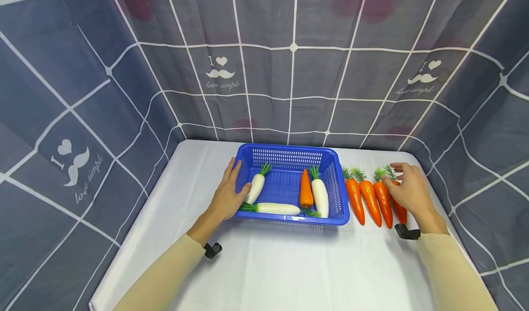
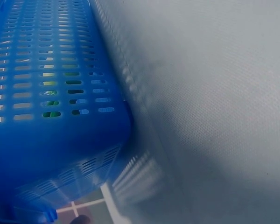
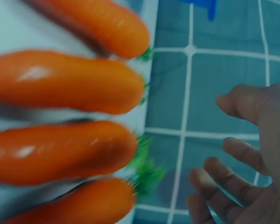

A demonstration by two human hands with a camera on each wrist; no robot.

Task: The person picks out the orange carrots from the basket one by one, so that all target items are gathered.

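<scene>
My left hand [image 1: 226, 196] is at the left side of a blue plastic basket [image 1: 285, 148], its fingers extended along the outside and its thumb over the rim. Inside the basket are three white radishes with green tops: one at the left [image 1: 256, 189], one along the front [image 1: 278, 209] and one at the right [image 1: 320, 196]. A carrot [image 1: 306, 190] lies beside the right-hand radish. Over the leafy ends of several carrots [image 1: 370, 201] in a row, my right hand [image 1: 409, 189] hovers with loosely bent fingers, nothing between them. It partly covers the rightmost carrot [image 1: 400, 209].
A white-covered table [image 1: 289, 265] carries the basket and the carrots, which lie right of the basket. Grey checked cloth [image 1: 268, 72] hangs behind the table and along both sides. In the left wrist view the slotted basket wall [image 2: 46, 70] stands close to the camera.
</scene>
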